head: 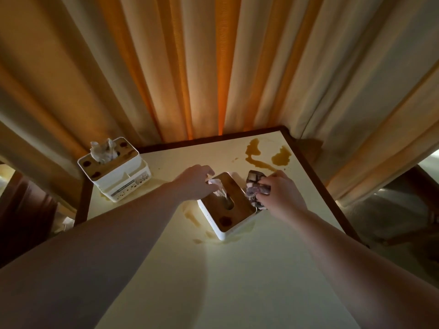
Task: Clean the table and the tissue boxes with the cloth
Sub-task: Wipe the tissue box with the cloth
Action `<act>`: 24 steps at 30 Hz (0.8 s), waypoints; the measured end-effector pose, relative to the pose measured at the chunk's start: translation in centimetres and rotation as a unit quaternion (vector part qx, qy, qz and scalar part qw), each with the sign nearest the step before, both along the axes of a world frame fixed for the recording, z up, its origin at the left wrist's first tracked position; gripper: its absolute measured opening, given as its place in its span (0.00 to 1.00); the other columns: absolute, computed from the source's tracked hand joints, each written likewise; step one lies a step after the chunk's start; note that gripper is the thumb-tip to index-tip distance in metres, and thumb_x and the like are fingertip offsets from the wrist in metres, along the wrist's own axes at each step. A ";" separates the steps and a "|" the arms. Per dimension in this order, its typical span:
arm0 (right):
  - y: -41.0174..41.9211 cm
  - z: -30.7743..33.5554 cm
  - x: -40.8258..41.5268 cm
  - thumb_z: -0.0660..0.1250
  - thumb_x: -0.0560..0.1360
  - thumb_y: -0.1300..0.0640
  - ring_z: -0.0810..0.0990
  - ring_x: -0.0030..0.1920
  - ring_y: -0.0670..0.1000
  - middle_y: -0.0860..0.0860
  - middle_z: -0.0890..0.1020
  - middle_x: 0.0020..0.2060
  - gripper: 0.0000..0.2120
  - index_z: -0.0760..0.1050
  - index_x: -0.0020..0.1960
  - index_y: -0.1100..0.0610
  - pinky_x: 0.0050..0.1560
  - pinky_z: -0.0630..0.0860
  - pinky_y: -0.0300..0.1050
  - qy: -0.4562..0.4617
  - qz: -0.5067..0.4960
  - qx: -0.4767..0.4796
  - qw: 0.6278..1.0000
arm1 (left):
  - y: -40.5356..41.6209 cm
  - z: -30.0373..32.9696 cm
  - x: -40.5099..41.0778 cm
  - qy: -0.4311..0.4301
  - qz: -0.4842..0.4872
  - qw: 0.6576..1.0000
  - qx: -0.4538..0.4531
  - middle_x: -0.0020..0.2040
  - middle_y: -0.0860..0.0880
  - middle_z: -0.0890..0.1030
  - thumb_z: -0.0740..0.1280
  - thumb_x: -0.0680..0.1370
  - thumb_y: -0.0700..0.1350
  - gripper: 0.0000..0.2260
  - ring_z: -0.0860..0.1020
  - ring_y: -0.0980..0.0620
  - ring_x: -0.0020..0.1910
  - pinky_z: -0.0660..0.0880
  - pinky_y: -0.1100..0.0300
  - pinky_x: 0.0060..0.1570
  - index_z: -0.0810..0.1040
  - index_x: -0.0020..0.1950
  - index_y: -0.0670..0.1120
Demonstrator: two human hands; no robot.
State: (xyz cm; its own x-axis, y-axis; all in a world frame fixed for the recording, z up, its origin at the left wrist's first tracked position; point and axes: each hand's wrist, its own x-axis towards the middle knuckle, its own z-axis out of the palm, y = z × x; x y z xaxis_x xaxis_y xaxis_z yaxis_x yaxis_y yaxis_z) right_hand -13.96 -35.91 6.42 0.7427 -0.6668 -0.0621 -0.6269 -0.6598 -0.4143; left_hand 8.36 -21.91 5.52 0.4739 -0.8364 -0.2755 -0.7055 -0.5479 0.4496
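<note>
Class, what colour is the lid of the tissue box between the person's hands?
Wood-brown, with a dark stain, on the near tissue box's lid; seen in the head view.

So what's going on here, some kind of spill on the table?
Yes. A person is wiping up. Their right hand grips a crumpled cloth against the near tissue box, while the left hand steadies that box. Brown puddles remain on the table, and the far tissue box has dark spots on its lid.

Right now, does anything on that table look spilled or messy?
Yes. Brown liquid is pooled near the table's far corner, with smears beside the near tissue box. Both boxes' wooden lids carry dark spots, including the far box.
</note>
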 end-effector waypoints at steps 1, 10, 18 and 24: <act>0.1 -0.2 -0.5 0.71 0.80 0.55 0.78 0.43 0.48 0.50 0.74 0.57 0.13 0.82 0.63 0.53 0.44 0.77 0.37 -0.003 -0.009 0.007 1.000 | -0.2 0.6 0.2 -0.001 -0.031 1.000 0.006 0.70 0.48 0.74 0.71 0.78 0.56 0.26 0.73 0.48 0.65 0.72 0.55 0.61 0.72 0.74 0.52; 0.1 -0.6 -2.5 0.75 0.77 0.54 0.79 0.48 0.48 0.48 0.74 0.59 0.21 0.80 0.69 0.54 0.51 0.81 0.39 -0.044 -0.029 0.024 0.998 | -3.0 2.9 -0.7 -0.174 -0.299 0.905 0.246 0.85 0.50 0.41 0.85 0.61 0.57 0.65 0.42 0.45 0.83 0.43 0.35 0.78 0.42 0.83 0.64; 0.2 -0.4 -2.8 0.75 0.77 0.53 0.79 0.50 0.48 0.47 0.74 0.56 0.19 0.81 0.67 0.53 0.53 0.80 0.41 -0.045 -0.017 0.045 0.998 | -2.3 2.3 -0.6 -0.191 -0.276 0.924 0.183 0.78 0.51 0.59 0.84 0.54 0.66 0.62 0.62 0.46 0.74 0.61 0.48 0.72 0.53 0.81 0.64; 0.3 0.8 -1.3 0.72 0.78 0.54 0.79 0.49 0.50 0.49 0.73 0.56 0.15 0.81 0.65 0.53 0.50 0.79 0.39 -0.033 -0.004 0.041 0.999 | -0.8 1.2 -1.8 -0.141 -0.213 0.959 0.125 0.70 0.54 0.67 0.80 0.51 0.74 0.62 0.68 0.49 0.66 0.68 0.52 0.68 0.60 0.78 0.55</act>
State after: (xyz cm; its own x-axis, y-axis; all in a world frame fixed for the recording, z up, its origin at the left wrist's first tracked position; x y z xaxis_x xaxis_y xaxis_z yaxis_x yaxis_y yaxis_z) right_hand -15.30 -35.59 7.26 0.7418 -0.6672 -0.0678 -0.6013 -0.6170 -0.5077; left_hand 6.53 -22.69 6.71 0.1888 -0.8954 -0.4032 -0.9632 -0.2488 0.1014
